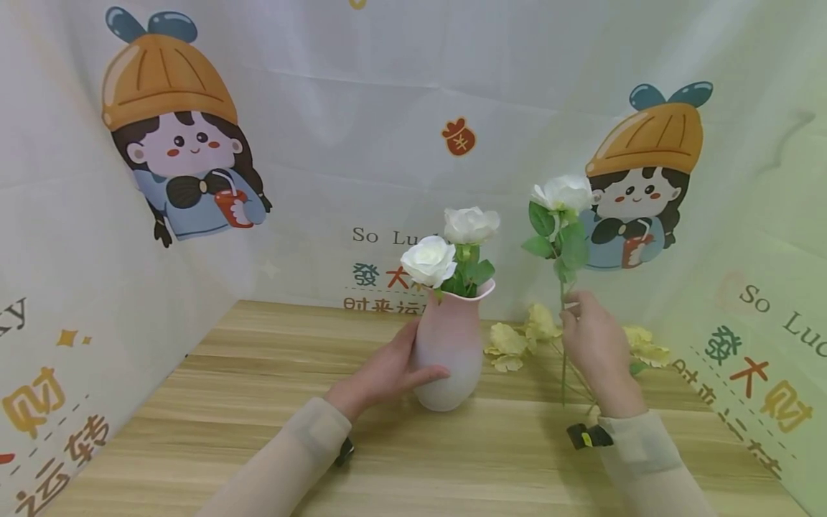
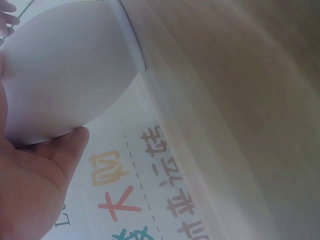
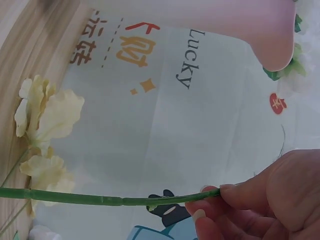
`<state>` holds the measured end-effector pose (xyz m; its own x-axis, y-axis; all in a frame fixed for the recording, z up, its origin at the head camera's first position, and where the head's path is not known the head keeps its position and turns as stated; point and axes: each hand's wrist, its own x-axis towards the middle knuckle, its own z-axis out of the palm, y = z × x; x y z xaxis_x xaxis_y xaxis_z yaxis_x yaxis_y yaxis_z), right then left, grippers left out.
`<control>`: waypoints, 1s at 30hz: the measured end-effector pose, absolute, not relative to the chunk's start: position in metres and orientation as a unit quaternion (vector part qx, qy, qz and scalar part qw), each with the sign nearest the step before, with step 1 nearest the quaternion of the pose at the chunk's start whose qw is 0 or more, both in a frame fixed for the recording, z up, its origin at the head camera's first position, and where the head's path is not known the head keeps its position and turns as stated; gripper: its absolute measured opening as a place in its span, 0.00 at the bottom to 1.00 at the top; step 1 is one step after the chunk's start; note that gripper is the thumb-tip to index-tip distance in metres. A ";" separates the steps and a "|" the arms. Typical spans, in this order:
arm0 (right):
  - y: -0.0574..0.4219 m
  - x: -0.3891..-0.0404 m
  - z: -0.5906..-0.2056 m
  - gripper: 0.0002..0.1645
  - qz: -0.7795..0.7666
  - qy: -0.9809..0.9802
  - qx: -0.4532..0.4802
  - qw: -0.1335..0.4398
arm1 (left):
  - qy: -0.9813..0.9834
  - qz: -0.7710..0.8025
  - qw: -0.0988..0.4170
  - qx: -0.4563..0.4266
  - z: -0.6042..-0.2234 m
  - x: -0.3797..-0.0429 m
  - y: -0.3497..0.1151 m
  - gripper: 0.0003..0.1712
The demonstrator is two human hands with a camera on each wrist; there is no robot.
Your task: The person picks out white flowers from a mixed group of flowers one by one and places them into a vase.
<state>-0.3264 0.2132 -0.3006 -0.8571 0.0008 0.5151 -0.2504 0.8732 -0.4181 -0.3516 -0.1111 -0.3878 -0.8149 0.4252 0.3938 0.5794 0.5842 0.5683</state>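
Observation:
A pink-and-white vase (image 1: 449,352) stands upright on the table, holding two white roses (image 1: 429,261) with green leaves. My left hand (image 1: 384,370) grips the vase's left side, thumb across its front; in the left wrist view the fingers curve around the pale vase body (image 2: 75,70). To the right of the vase, my right hand (image 1: 597,348) pinches the green stem of another white rose (image 1: 562,192), held upright with its bloom on top. The right wrist view shows thumb and fingers closed on that stem (image 3: 110,201).
Pale yellow flowers (image 1: 510,345) lie on the wooden table (image 1: 258,402) behind and beside my right hand. A white printed cloth (image 1: 349,129) with cartoon figures and lettering rises behind the table and on both sides.

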 end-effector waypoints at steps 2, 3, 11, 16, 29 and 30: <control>0.212 -0.326 -0.299 0.17 0.243 -0.928 0.073 0.272 | -0.882 -0.360 0.108 -0.284 -0.387 -0.351 -0.111 0.60; 0.211 -0.326 -0.298 0.17 0.244 -0.926 0.076 0.277 | -0.882 -0.361 0.107 -0.284 -0.387 -0.351 -0.111 0.60; 0.202 -0.324 -0.293 0.15 0.246 -0.916 0.087 0.306 | -0.884 -0.357 0.110 -0.282 -0.388 -0.352 -0.112 0.60; 0.199 -0.322 -0.291 0.14 0.251 -0.915 0.089 0.303 | -0.881 -0.362 0.106 -0.285 -0.388 -0.351 -0.112 0.60; 0.187 -0.321 -0.285 0.14 0.265 -0.903 0.107 0.319 | -0.882 -0.360 0.109 -0.285 -0.388 -0.351 -0.112 0.60; 0.187 -0.321 -0.285 0.14 0.267 -0.902 0.108 0.321 | -0.881 -0.361 0.111 -0.286 -0.388 -0.351 -0.111 0.60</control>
